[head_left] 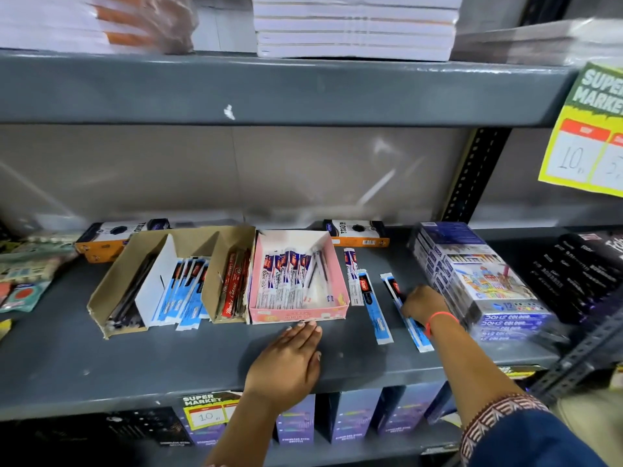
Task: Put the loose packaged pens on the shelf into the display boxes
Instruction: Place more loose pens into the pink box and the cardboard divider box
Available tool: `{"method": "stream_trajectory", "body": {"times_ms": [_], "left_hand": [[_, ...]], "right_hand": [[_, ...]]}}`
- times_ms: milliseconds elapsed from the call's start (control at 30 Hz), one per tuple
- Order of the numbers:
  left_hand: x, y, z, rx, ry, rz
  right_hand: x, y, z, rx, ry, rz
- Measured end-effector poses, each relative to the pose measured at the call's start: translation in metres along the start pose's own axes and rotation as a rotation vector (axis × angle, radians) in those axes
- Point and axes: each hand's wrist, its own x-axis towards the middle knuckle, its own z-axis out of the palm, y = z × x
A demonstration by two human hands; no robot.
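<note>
Where the grey metal shelf (168, 358) runs across the frame, three open display boxes stand side by side. The two on the left are plain brown cardboard boxes (158, 274), wedge-shaped with sloping side walls; one holds dark pens and blue-and-white packets, the other red packets (232, 288). To their right stands a pink box (296, 315), rectangular and shallow, filled with glossy white-and-navy pen packets lying front to back.

Three loose packaged pens lie flat on the shelf, right of the pink box. Each is a long, narrow, flat plastic sleeve, its long axis running roughly front to back. The white packet (352, 278) lies just beside the pink box's wall. The middle blue packet (374, 308) lies apart from it, near end angled slightly rightward. The right blue packet (409, 318) tilts the same way.

The left hand (290, 362) rests palm down and flat, fingers extended, fingertips touching the pink box's front edge, grasping nothing. The right hand (423, 303), a red thread at its wrist, presses down on the right blue packet, fingers curled onto it; whether it grips cannot be told. Just beyond stands a shrink-wrapped stack of colour-pencil boxes (478, 281).
</note>
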Motion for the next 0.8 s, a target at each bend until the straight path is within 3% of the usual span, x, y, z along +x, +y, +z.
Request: {"method": "stream_trajectory", "body": {"times_ms": [67, 133, 467, 533, 667, 800], "left_hand": [[-0.003, 0.002, -0.005, -0.035, -0.019, -0.021], [-0.002, 0.001, 0.001, -0.017, 0.072, 0.018], [0.0, 0.0, 0.004, 0.025, 0.057, 0.03], [0.0, 0.0, 0.003, 0.025, 0.084, 0.024], [-0.003, 0.0, 0.0, -0.001, -0.006, 0.014], [-0.004, 0.002, 0.0, 0.034, 0.055, 0.0]], "right_hand": [[-0.001, -0.001, -0.001, 0.014, -0.014, 0.01], [0.001, -0.002, 0.001, 0.03, -0.017, 0.014], [0.0, 0.002, -0.002, 0.123, -0.024, 0.054], [-0.003, 0.006, -0.005, 0.29, -0.025, 0.017], [-0.032, 0.001, -0.009, 0.934, -0.17, -0.04], [-0.064, -0.012, -0.01, 1.116, -0.304, -0.133]]}}
